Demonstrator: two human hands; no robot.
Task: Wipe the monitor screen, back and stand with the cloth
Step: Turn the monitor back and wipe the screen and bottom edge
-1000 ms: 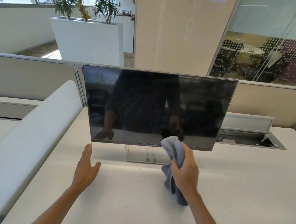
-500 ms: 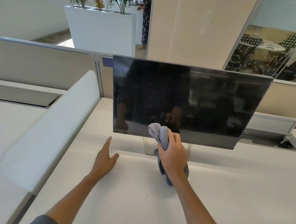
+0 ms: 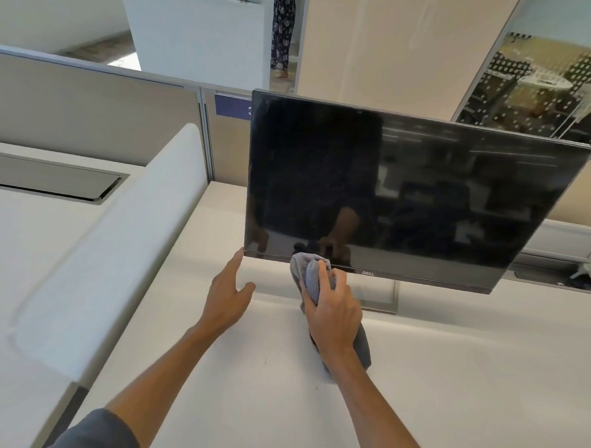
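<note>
the monitor (image 3: 408,192) stands on the white desk (image 3: 450,386), its screen dark. the right hand (image 3: 334,315) grips the bunched grey cloth (image 3: 310,276) against the bottom bezel at about 6 o'clock of the screen. the left hand (image 3: 227,295), fingers straight, reaches to the lower-left corner at 7 o'clock, fingertips just touching.

White counter (image 3: 450,386) across the lower frame. Padded white divider (image 3: 108,248) at left, beige partition panels (image 3: 87,117) behind. White planter box (image 3: 194,37) with green plants at upper left. Broad cream column (image 3: 392,47) at top centre. Dotted glass wall (image 3: 548,83) at upper right, with a round table and chairs beyond. Bright, even daylight.
</note>
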